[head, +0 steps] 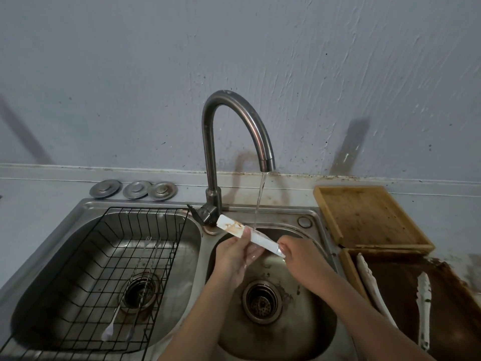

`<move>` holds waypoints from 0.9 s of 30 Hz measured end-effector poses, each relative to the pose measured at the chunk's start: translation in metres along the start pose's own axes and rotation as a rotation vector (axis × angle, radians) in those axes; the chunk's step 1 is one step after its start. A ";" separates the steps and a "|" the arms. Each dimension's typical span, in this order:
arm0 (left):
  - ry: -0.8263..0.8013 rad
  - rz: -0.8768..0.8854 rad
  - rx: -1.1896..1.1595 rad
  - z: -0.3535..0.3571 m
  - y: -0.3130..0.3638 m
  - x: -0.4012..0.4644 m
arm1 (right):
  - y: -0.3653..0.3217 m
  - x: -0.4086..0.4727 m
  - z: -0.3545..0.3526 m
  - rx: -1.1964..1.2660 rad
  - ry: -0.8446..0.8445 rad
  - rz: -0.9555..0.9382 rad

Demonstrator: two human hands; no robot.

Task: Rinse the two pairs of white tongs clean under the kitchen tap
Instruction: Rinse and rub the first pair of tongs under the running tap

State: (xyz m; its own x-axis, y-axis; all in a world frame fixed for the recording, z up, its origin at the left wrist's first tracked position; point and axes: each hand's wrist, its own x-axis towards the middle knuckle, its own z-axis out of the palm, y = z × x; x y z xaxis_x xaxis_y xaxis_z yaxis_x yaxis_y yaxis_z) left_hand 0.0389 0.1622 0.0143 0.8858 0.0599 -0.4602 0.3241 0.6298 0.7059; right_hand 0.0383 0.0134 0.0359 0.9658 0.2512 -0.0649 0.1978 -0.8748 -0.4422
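Head view: over the right basin (307, 332), the left hand (233, 252) pinches the stained white tongs (250, 237) at mid-length, and the right hand (296, 252) pinches their near end. Water from the tap (235, 131) strikes them between both grips. A second pair (423, 303) lies in the tray (350, 269) at right.

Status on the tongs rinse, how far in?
Early. Nothing looks finished. In hand: the tap is running, and the left hand and right hand hold one pair of white tongs under the stream over the right basin; brown stains remain on its far end. Left: a second pair of tongs, still soiled, lies in the dirty wooden tray beside the sink.
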 end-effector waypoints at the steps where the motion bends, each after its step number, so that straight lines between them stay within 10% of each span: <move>1: 0.010 -0.005 -0.020 0.001 0.000 0.000 | 0.001 0.000 -0.001 -0.017 0.002 -0.002; 27: -0.084 -0.069 0.055 -0.009 0.016 -0.002 | 0.027 -0.019 -0.026 -0.143 0.032 0.022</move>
State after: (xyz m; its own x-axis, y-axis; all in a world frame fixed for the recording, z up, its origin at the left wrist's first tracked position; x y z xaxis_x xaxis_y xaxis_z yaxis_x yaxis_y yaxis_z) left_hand 0.0398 0.1786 0.0214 0.8850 -0.0487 -0.4631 0.4006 0.5866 0.7039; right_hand 0.0296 -0.0261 0.0485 0.9746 0.2198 -0.0436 0.1960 -0.9306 -0.3091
